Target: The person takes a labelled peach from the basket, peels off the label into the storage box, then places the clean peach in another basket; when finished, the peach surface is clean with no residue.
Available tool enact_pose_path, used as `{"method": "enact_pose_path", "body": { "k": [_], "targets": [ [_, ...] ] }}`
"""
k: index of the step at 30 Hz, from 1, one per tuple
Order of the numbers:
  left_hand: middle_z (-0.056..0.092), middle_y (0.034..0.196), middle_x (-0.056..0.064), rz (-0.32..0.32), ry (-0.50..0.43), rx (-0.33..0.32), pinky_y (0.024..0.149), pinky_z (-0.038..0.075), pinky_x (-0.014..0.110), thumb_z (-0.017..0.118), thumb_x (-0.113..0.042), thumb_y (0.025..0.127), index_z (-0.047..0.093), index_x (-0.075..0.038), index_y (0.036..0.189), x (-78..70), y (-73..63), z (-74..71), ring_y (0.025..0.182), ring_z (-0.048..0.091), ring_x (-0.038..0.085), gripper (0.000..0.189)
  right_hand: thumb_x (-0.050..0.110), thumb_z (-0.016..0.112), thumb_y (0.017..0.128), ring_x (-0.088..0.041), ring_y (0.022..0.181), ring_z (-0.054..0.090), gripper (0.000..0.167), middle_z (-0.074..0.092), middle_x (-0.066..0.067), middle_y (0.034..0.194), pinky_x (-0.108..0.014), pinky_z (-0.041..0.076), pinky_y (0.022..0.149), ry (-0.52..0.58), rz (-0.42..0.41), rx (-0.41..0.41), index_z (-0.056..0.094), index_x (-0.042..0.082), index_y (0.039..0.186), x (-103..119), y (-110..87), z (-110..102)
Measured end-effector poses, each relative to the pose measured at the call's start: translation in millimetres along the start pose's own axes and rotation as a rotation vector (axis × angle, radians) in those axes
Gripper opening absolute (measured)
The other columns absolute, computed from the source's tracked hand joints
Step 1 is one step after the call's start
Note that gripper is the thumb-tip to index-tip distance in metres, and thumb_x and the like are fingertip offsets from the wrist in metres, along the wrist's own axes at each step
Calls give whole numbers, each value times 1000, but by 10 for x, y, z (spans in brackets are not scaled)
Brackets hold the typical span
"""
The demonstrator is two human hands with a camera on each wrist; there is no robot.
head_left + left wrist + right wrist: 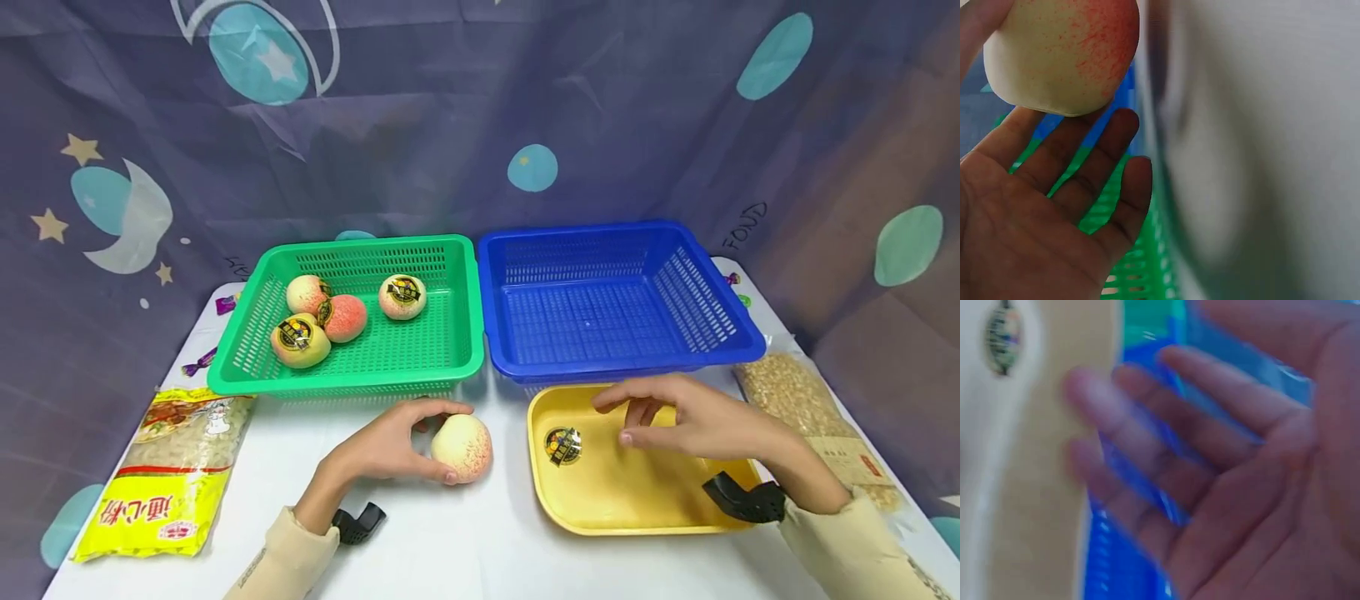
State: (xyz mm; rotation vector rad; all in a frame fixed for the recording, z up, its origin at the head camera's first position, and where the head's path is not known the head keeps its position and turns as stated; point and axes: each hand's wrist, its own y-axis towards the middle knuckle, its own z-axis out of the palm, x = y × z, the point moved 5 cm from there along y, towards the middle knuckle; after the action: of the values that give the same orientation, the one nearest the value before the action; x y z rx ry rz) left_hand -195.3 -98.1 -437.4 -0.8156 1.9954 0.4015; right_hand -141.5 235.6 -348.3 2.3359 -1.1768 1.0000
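Note:
My left hand (386,442) pinches a pale, red-speckled peach (462,448) between thumb and fingers, over the white table in front of the green basket. In the left wrist view the other fingers spread out below the peach (1063,56). My right hand (678,412) hovers over the yellow tray (622,521), its fingers loosely bent around nothing; the right wrist view shows a bare palm and blurred fingers (1191,419). At the tray's left side is a round black label (562,447) with a fruit picture, like the labels on the peaches in the green basket.
Several labelled peaches (300,340) lie in the green basket (345,383) at the back left. Beside it stands a blue basket (585,321). A yellow pasta bag (168,475) lies far left, a bag of grains (817,417) far right. Wrapped candies (199,362) sit along the edges.

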Motion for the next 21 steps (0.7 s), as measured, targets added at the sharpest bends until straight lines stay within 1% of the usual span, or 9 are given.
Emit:
{"method": "enact_pose_path", "body": {
  "k": [2, 4, 6, 8, 10, 12, 13, 16, 21],
  "targets": [
    [67, 125, -11, 21, -5, 0, 100, 51, 37, 94, -35, 70, 62, -27, 138, -48, -48, -28, 113, 59, 9, 76, 3, 70, 94, -5, 87, 68, 34, 74, 5, 112, -21, 55, 79, -13, -56, -124, 69, 14, 127, 31, -63, -154],
    [68, 123, -12, 50, -9, 4, 97, 52, 38, 94, -34, 69, 63, -27, 138, -122, -95, -63, 110, 60, 9, 76, -3, 71, 91, -5, 89, 67, 37, 74, 7, 110, -16, 52, 82, -79, -54, -293, 71, 14, 124, -11, -134, -339],
    [68, 123, -12, 83, -15, 9, 95, 52, 39, 95, -33, 69, 63, -27, 138, -213, -138, -103, 109, 60, 8, 77, 2, 74, 90, -8, 101, 64, 38, 72, 5, 120, -15, 47, 93, -162, 44, -447, 70, 15, 126, -137, -216, -521],
    [68, 124, -13, 117, -19, 11, 95, 53, 39, 95, -32, 68, 62, -28, 138, -321, -171, -150, 110, 60, 8, 77, 12, 75, 91, -20, 124, 59, 46, 66, -6, 134, -30, 42, 113, -223, 166, -529, 64, 14, 136, -320, -287, -668],
    [68, 127, -12, 154, -17, 6, 95, 53, 39, 95, -32, 69, 61, -28, 139, -429, -189, -205, 110, 60, 9, 78, 25, 74, 93, -38, 141, 43, 62, 52, -17, 151, -56, 27, 122, -282, 283, -540, 51, 12, 149, -530, -339, -764],
    [67, 128, -12, 184, -22, -6, 95, 53, 37, 95, -31, 69, 61, -28, 140, -533, -188, -273, 108, 61, 11, 79, 35, 71, 94, -54, 148, 24, 80, 32, -28, 161, -79, 12, 113, -331, 357, -504, 34, 7, 159, -719, -364, -813],
    [67, 128, -11, 194, -27, -15, 95, 53, 37, 95, -30, 68, 61, -28, 140, -582, -181, -310, 108, 61, 11, 79, 37, 69, 94, -58, 148, 18, 85, 25, -31, 163, -82, 9, 108, -353, 375, -489, 27, 5, 161, -803, -368, -827],
    [68, 125, -9, 219, -42, -39, 94, 53, 34, 96, -27, 68, 61, -27, 140, -702, -125, -423, 107, 63, 13, 80, 43, 64, 95, -58, 149, 10, 95, 11, -30, 167, -82, 9, 99, -409, 424, -466, 13, 1, 163, -998, -368, -850],
    [69, 123, -9, 240, -48, -69, 94, 53, 36, 95, -24, 69, 62, -24, 140, -836, 84, -582, 109, 61, 14, 79, 48, 58, 97, -59, 149, 3, 99, -1, -29, 168, -82, 6, 98, -424, 481, -424, 0, 0, 162, -1172, -387, -877]
  ]
}}
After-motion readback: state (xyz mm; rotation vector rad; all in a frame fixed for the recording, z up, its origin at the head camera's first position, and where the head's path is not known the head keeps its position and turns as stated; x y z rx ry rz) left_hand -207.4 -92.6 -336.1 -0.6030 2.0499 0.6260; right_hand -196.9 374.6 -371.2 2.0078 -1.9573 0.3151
